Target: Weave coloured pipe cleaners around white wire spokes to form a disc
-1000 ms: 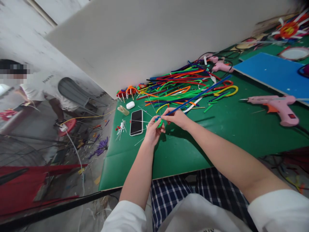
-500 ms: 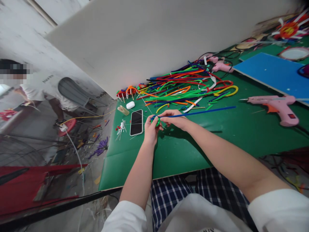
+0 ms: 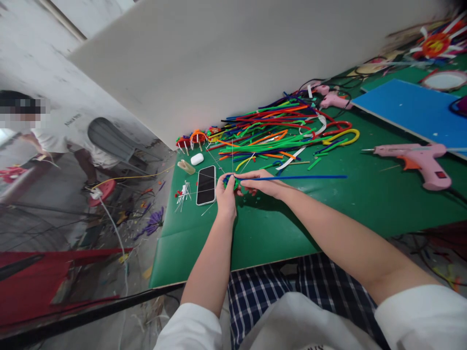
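My left hand [image 3: 226,197] is closed on a small green and blue woven piece [image 3: 230,182], from which several thin wires stick out in different directions. My right hand [image 3: 263,182] pinches a long blue pipe cleaner [image 3: 310,177] close to where it meets that piece; its free end points to the right over my wrist. The fingertips of both hands nearly meet, and they partly hide the woven piece. Left of my hands lies a phone [image 3: 206,184] with a dark screen. Behind them is a pile of coloured pipe cleaners [image 3: 262,141].
A pink glue gun [image 3: 419,160] lies at the right, near a blue board [image 3: 412,109]. A white case [image 3: 197,159] and a bundle of thin white sticks [image 3: 184,194] lie by the phone. A co-worker [image 3: 54,133] is at the far left. The green table [image 3: 189,253] ends before my lap.
The blue pipe cleaner's free end has swung lower and a little toward me. The woven piece has turned slightly and shifted left, its wires now pointing differently. Both hands keep hold.
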Action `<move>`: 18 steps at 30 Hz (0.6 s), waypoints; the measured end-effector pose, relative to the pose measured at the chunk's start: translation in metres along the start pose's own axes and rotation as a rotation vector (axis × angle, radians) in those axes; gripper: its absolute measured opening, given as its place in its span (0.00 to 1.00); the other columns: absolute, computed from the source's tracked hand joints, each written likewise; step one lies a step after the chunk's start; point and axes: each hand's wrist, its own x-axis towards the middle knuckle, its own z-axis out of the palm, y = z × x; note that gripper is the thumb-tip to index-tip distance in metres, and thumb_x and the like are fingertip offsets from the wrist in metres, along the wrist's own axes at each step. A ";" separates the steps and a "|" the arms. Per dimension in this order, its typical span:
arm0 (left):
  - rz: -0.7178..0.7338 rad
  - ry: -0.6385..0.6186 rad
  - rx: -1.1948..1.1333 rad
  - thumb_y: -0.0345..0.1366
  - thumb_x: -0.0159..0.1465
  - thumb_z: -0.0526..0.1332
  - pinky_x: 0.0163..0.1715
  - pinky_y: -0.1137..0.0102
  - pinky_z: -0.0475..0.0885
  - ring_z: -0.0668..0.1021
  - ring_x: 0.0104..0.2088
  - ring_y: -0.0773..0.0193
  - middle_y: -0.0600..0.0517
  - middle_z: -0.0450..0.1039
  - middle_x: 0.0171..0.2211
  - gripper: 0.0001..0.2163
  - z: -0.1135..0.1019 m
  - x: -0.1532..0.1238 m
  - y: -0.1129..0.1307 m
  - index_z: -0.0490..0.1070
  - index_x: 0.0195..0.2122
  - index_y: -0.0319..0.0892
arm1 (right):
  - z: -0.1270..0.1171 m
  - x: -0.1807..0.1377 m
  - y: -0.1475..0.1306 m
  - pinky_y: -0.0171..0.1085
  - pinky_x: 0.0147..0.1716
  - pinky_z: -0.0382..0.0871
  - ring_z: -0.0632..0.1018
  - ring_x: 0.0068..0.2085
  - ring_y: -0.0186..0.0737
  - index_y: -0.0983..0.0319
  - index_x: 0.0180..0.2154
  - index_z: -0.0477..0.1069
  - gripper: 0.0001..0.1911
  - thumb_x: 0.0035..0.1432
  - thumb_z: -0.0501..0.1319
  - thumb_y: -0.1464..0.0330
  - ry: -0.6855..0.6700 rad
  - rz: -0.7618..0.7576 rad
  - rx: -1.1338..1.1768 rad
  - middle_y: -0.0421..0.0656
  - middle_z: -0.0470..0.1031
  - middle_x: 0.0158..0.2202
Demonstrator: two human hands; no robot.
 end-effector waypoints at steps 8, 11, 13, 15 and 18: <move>-0.001 0.029 0.026 0.39 0.53 0.59 0.14 0.80 0.62 0.66 0.16 0.75 0.58 0.62 0.18 0.10 0.001 -0.001 0.002 0.63 0.33 0.41 | 0.002 0.001 0.001 0.28 0.21 0.63 0.67 0.22 0.27 0.60 0.46 0.68 0.20 0.49 0.57 0.64 0.057 -0.014 -0.024 0.39 0.69 0.23; 0.008 0.035 0.043 0.40 0.53 0.59 0.13 0.80 0.62 0.65 0.15 0.75 0.59 0.61 0.17 0.10 0.000 0.000 0.000 0.63 0.33 0.41 | 0.002 0.001 0.001 0.28 0.21 0.63 0.67 0.23 0.27 0.59 0.46 0.68 0.20 0.48 0.58 0.64 0.056 -0.017 -0.026 0.39 0.70 0.24; 0.017 0.034 0.067 0.41 0.53 0.59 0.13 0.80 0.62 0.65 0.15 0.75 0.59 0.61 0.17 0.11 -0.001 0.001 -0.001 0.62 0.33 0.41 | 0.002 0.001 0.002 0.28 0.21 0.64 0.67 0.23 0.27 0.59 0.45 0.69 0.20 0.48 0.59 0.63 0.070 -0.025 -0.030 0.39 0.71 0.24; 0.023 0.028 0.096 0.41 0.53 0.59 0.13 0.80 0.62 0.66 0.16 0.75 0.58 0.61 0.18 0.11 -0.001 0.001 -0.002 0.63 0.33 0.41 | 0.001 0.001 0.002 0.28 0.21 0.63 0.67 0.23 0.28 0.60 0.43 0.71 0.19 0.47 0.59 0.62 0.105 -0.040 -0.035 0.39 0.70 0.23; 0.030 0.015 0.136 0.42 0.53 0.59 0.13 0.80 0.62 0.67 0.16 0.74 0.58 0.61 0.18 0.11 0.000 0.000 -0.003 0.63 0.34 0.42 | 0.000 0.002 0.002 0.29 0.20 0.63 0.67 0.21 0.27 0.62 0.38 0.73 0.17 0.46 0.59 0.61 0.155 -0.072 -0.042 0.39 0.71 0.23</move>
